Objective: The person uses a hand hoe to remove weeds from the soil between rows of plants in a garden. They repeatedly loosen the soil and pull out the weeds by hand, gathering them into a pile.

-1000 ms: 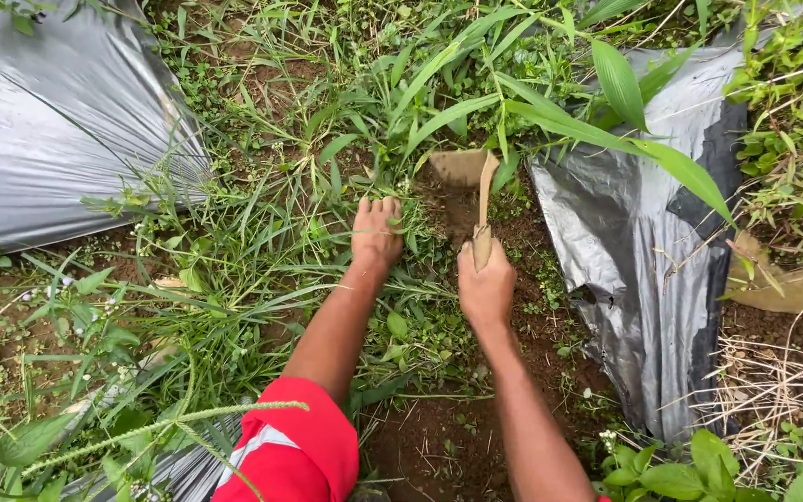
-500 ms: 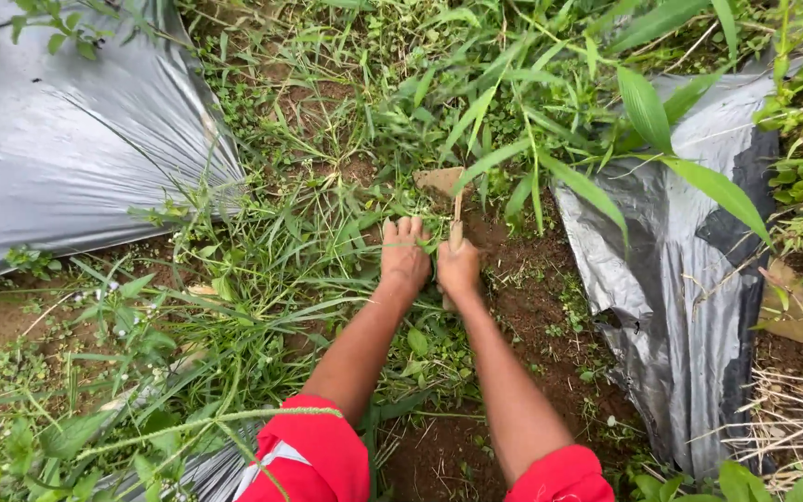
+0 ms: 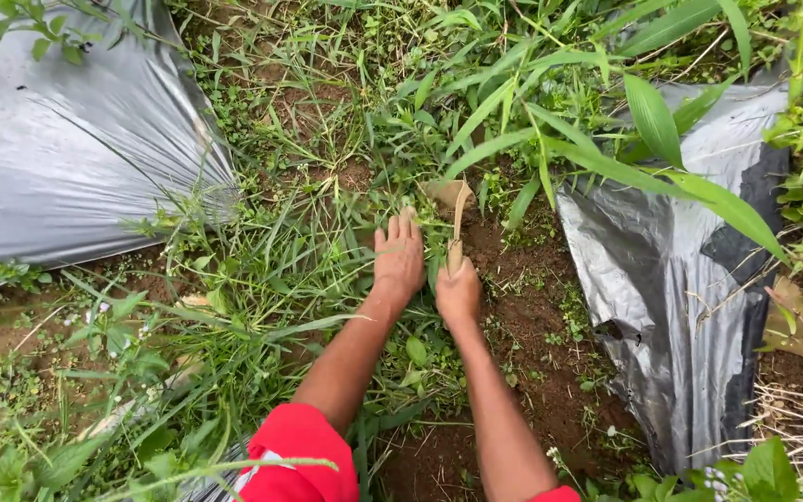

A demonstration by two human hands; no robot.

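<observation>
Right hand [image 3: 458, 293] grips the hoe [image 3: 455, 212] — its handle runs straight away, blade just beyond the flat, open left hand [image 3: 399, 258] on grass [image 3: 309, 242].

I see through one head-worn camera, looking steeply down and forward, close above the weedy soil strip [image 3: 522, 307] running between grey plastic sheets [image 3: 67, 158] at left and right edges.

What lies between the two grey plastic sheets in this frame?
In the head view, a strip of weeds and bare soil separates the left sheet from the right sheet; both hands work there.
</observation>
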